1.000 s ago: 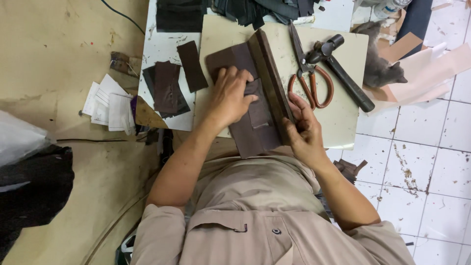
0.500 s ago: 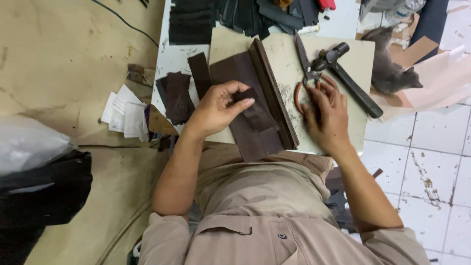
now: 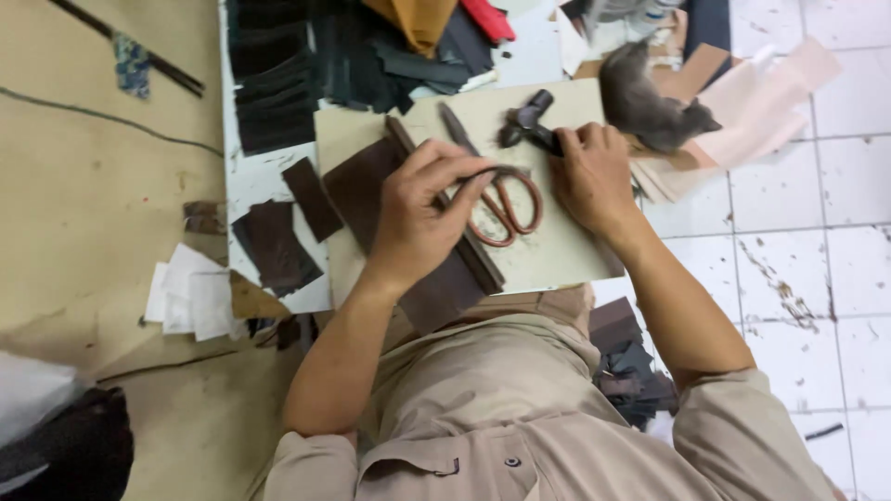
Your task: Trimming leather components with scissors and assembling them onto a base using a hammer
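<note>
Landmark: pale cutting board [image 3: 557, 250]. Off its left edge, dark leather scraps [image 3: 278, 246] on the white surface. Left hand [image 3: 418, 218] presses flat, fingers spread and gripping nothing, on the brown leather piece [image 3: 357, 186] and dark straightedge [image 3: 478, 260] at the board's left part. Red-handled scissors [image 3: 506, 204] lie mid-board, just beside the left fingertips. Right hand [image 3: 589, 176], upper right of board, is clenched around the hammer [image 3: 529, 121] handle.

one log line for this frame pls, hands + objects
left hand: pressing dark brown leather piece | right hand: on hammer handle | scissors: between hands, on cutting board
</note>
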